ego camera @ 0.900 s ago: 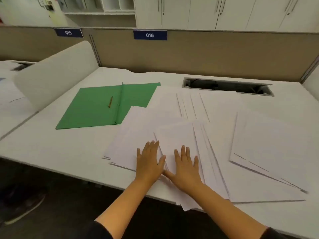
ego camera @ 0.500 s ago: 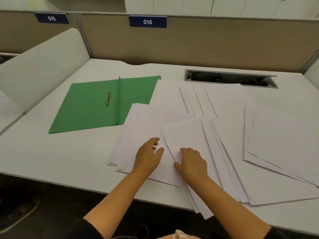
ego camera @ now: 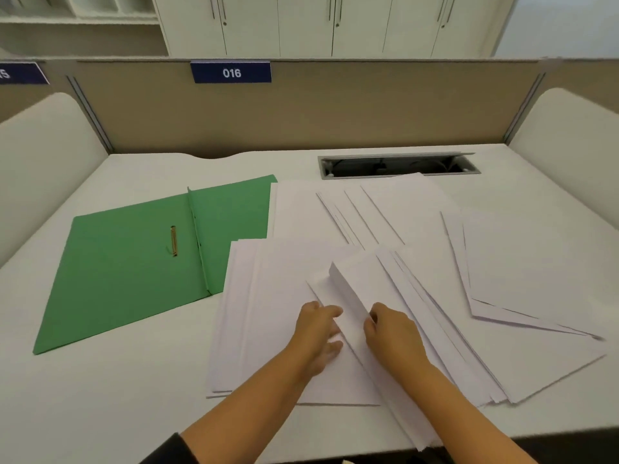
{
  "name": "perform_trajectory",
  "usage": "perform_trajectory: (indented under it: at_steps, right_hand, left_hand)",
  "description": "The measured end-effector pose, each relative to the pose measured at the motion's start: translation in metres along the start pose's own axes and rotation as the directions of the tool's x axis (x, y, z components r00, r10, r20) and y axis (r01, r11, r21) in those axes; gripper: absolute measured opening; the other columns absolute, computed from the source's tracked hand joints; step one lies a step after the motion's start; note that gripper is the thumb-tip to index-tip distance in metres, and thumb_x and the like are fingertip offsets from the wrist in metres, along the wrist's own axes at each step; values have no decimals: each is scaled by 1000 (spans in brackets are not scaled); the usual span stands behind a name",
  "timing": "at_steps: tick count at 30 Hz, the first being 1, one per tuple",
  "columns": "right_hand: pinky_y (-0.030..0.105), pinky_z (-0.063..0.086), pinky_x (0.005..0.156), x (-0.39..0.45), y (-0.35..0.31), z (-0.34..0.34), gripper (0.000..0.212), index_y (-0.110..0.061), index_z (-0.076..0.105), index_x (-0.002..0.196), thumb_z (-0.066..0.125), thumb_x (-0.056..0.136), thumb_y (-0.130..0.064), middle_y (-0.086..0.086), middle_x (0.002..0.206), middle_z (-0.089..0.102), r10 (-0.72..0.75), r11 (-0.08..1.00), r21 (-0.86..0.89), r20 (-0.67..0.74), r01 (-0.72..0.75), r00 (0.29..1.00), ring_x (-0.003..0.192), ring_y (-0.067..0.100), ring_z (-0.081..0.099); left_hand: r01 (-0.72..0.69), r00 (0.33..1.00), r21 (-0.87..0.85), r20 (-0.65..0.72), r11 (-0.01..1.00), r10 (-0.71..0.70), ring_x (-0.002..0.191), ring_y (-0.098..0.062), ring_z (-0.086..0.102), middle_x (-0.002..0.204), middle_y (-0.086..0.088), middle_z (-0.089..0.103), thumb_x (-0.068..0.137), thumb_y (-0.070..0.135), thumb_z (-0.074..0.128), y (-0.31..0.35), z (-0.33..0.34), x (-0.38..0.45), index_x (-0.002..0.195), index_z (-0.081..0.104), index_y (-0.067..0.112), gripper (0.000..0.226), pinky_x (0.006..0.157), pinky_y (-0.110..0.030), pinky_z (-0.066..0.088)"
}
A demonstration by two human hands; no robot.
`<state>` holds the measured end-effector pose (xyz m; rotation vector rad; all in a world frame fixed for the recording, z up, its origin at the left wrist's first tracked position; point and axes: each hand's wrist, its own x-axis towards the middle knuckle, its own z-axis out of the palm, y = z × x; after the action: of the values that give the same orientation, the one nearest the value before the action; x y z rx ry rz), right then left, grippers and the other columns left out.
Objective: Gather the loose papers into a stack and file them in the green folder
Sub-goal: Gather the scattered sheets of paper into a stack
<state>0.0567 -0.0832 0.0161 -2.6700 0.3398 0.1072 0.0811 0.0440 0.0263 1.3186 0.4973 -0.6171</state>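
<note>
Two bare hands work at the near middle of a white desk (ego camera: 134, 380). Loose white papers (ego camera: 418, 229) lie fanned in overlapping heaps across the desk's centre and right, some near edges hanging over the front edge. Left hand (ego camera: 318, 333) rests on the nearest sheets, fingers loosely curled, thumb toward the lifted edge; whether it pinches a sheet, cannot tell. Right hand (ego camera: 393, 329) has fingers curled around the raised left edge of a small sheaf (ego camera: 348, 289), which stands tilted up off the pile. Green folder (ego camera: 134, 262) lies open and flat at left, its right flap partly under the papers, a brass fastener (ego camera: 173, 241) on the left leaf. Cable slot (ego camera: 398, 165) sits at the back, beneath a blue sign (ego camera: 231, 72) reading 016.
</note>
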Motion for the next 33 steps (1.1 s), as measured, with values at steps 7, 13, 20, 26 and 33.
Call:
perform_trajectory:
  at_steps: [7, 13, 20, 26, 33]
  right_hand:
    - [16, 27, 46, 11, 9, -8, 27, -20, 39, 69, 41, 95, -22, -9, 60, 41, -46, 997, 61, -5, 46, 999, 51, 3, 36]
    - [24, 53, 64, 18, 4, -13, 22, -13, 59, 86, 43, 95, -23, -3, 71, 59, -61, 940, 341, 93, 25, 994, 67, 13, 59]
    - [23, 54, 85, 20, 1, -22, 31, -20, 57, 113, 38, 94, -5, -2, 114, 58, -119, 721, 677, 332, -148, 936, 100, 9, 58]
    - [29, 37, 101, 46, 19, -50, 52, -22, 38, 137, 58, 89, -22, 2, 142, 43, -58, 734, 679, 96, -23, 994, 126, 16, 43]
    - [32, 59, 79, 70, 17, -87, 95, -21, 54, 122, 75, 42, -67, 2, 116, 67, -228, 460, 881, -4, 111, 974, 103, 21, 66]
  left_hand:
    - [35, 998, 102, 51, 994, -41, 71, -20, 60, 81, -7, 62, 88, 25, 53, 1, 20, -2, 104, 59, 8, 25, 54, -26, 41]
    - [67, 994, 36, 85, 997, -69, 91, -28, 64, 93, -12, 68, 90, 44, 48, -8, 39, 0, 95, 63, 19, 30, 86, -41, 53]
    - [-184, 956, 272, -173, 945, 236, 83, -28, 67, 91, -12, 72, 85, 1, 43, -5, 26, 8, 97, 68, 7, 28, 65, -32, 56]
    - [-484, 711, 523, -233, 702, 663, 85, -25, 63, 87, 0, 67, 91, 3, 43, 50, -13, -12, 93, 59, 21, 24, 74, -34, 53]
    - [-771, 590, 197, -138, 606, 796, 72, -5, 68, 81, 8, 71, 92, 7, 47, 90, -19, -49, 99, 62, 18, 20, 60, -11, 53]
